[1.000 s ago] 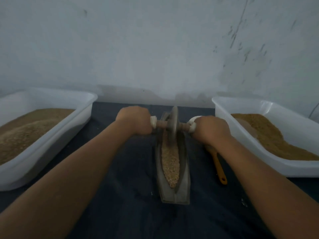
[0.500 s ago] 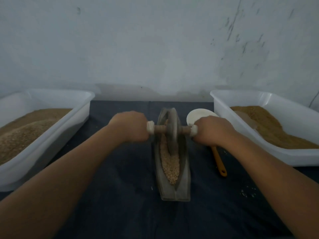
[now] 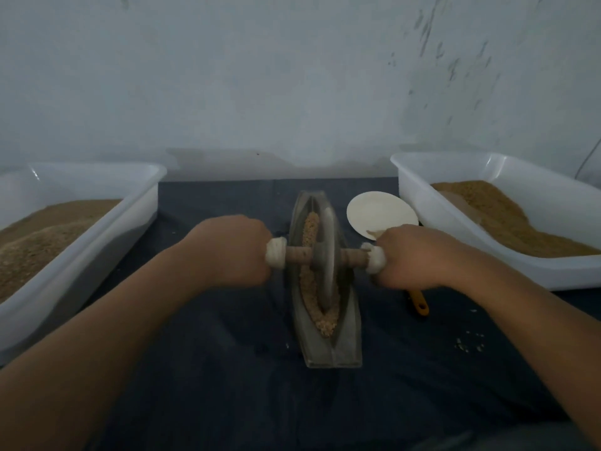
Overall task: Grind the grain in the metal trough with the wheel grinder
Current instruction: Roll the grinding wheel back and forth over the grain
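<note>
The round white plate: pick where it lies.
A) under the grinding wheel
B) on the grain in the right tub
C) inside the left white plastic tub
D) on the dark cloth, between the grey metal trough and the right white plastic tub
D: the round white plate lies on the dark cloth, between the grey metal trough and the right white plastic tub; the right hand hides its near edge.

Bare cloth [image 3: 227, 369] lies open beside the trough [image 3: 348, 340]; tubs [image 3: 97, 236] (both sides) and a dish [image 3: 380, 211] crowd it.
</note>
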Motion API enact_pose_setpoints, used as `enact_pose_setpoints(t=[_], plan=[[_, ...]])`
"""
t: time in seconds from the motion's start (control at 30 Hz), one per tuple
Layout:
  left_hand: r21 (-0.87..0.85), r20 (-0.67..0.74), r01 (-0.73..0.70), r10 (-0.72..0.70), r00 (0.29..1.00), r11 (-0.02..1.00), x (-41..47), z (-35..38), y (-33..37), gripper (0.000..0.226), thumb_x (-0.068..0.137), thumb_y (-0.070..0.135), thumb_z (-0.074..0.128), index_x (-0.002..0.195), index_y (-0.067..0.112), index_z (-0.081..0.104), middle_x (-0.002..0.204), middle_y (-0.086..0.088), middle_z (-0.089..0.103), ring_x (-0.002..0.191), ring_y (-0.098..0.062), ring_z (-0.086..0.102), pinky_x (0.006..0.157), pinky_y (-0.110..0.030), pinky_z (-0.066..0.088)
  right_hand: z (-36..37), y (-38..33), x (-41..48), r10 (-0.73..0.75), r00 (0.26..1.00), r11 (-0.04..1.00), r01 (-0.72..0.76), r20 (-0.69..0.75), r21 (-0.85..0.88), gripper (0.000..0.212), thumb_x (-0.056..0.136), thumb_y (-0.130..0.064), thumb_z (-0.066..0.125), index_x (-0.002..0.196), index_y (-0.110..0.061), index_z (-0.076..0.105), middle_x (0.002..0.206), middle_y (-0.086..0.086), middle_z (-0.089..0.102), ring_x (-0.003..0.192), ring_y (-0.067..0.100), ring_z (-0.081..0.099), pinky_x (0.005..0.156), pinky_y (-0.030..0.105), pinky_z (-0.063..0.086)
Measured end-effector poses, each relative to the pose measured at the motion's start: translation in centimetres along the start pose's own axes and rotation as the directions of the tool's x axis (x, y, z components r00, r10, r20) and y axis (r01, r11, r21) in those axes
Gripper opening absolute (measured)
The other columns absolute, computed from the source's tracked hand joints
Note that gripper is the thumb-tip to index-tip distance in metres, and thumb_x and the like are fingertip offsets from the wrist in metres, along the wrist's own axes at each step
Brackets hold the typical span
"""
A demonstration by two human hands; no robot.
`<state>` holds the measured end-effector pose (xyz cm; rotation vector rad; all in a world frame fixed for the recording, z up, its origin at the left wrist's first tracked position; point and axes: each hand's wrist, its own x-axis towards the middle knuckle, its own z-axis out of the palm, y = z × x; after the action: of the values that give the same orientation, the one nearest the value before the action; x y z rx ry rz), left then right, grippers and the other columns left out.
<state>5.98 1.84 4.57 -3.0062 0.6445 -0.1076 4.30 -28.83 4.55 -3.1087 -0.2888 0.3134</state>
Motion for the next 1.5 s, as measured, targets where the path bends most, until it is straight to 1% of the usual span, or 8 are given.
enact_pose_setpoints(t=[0.13,0.2,0.37,0.57,0.87,1.23,1.4,1.5], plan=[[0.024,-0.092,0.121,-0.118,0.989,0.992,4.8,-0.3,-0.1,0.030,0.078,0.053,0.059,0.072,0.024,0.059,0.075,0.005,0.063,0.070,-0.021,0.062,0.066,-0.035,0.052,0.0,-0.4,4.5,0.058,0.933,0.990,-0.100,-0.354,-0.100,0.032,0.092,-0.052,0.050,0.073,-0.030,0.063,0.074,-0.008,0.063,0.068,0.011,0.057,0.056,0.029,0.036],[-0.005,-0.082,0.165,-0.165,0.983,0.986,6.4,-0.1,-0.6,0.039,0.078,0.062,0.052,0.074,0.024,0.059,0.079,0.003,0.062,0.073,-0.022,0.061,0.069,-0.037,0.052,-0.7,-0.5,6.6,0.053,0.907,0.985,-0.115,-0.419,-0.125,0.029,0.090,-0.052,0.048,0.075,-0.033,0.064,0.073,-0.008,0.063,0.068,0.015,0.061,0.061,0.033,0.049],[-0.131,-0.031,0.157,-0.162,0.986,0.979,4.3,1.7,-0.9,0.027,0.078,0.044,0.063,0.070,0.019,0.060,0.073,0.002,0.064,0.067,-0.020,0.062,0.061,-0.032,0.049,-2.0,-0.6,5.7,-0.050,0.936,0.975,-0.030,-0.347,-0.220,0.017,0.083,-0.045,0.061,0.075,-0.032,0.066,0.070,-0.008,0.064,0.066,0.015,0.063,0.066,0.038,0.059],[-0.169,0.096,0.016,0.001,0.995,0.986,-0.4,1.1,-0.9,0.024,0.064,0.045,0.061,0.062,0.021,0.060,0.056,0.008,0.061,0.051,-0.004,0.059,0.047,-0.023,0.039,-1.7,-0.4,-0.2,-0.064,0.996,0.997,0.067,0.068,-0.033,0.022,0.067,-0.048,0.061,0.064,-0.026,0.064,0.057,-0.010,0.065,0.051,0.002,0.061,0.049,0.025,0.040],[-0.003,-0.117,0.208,-0.207,0.971,0.978,7.0,-0.3,-0.5,0.037,0.073,0.060,0.051,0.074,0.023,0.056,0.078,0.002,0.059,0.072,-0.024,0.060,0.070,-0.037,0.052,-1.6,-0.1,8.7,0.100,0.922,0.976,-0.164,-0.373,-0.142,0.026,0.087,-0.056,0.057,0.078,-0.033,0.068,0.075,-0.006,0.068,0.067,0.017,0.064,0.066,0.035,0.058],[0.034,0.087,-0.047,0.044,0.995,0.998,-1.2,-0.1,-0.2,0.020,0.070,0.044,0.061,0.068,0.024,0.060,0.060,0.009,0.058,0.053,-0.002,0.054,0.046,-0.022,0.038,-0.2,0.3,-2.0,-0.066,0.998,0.998,0.066,0.021,-0.023,0.018,0.081,-0.050,0.068,0.072,-0.035,0.065,0.069,-0.015,0.068,0.061,0.001,0.065,0.051,0.020,0.041],[0.046,-0.107,0.116,-0.111,0.988,0.992,4.6,-0.1,-0.5,0.032,0.074,0.055,0.059,0.068,0.024,0.055,0.068,0.009,0.054,0.061,-0.018,0.054,0.062,-0.032,0.047,-0.7,-0.3,4.5,0.028,0.966,0.991,-0.061,-0.258,-0.119,0.029,0.091,-0.051,0.053,0.079,-0.029,0.068,0.076,-0.008,0.066,0.069,0.010,0.059,0.054,0.029,0.038],[0.043,-0.146,0.191,-0.183,0.972,0.981,7.5,0.0,-0.9,0.039,0.080,0.062,0.061,0.071,0.025,0.055,0.073,0.006,0.057,0.067,-0.021,0.056,0.065,-0.034,0.048,-1.5,-0.4,7.9,0.080,0.942,0.983,-0.129,-0.327,-0.131,0.032,0.090,-0.061,0.049,0.086,-0.036,0.068,0.083,-0.007,0.068,0.073,0.015,0.063,0.065,0.034,0.054]])
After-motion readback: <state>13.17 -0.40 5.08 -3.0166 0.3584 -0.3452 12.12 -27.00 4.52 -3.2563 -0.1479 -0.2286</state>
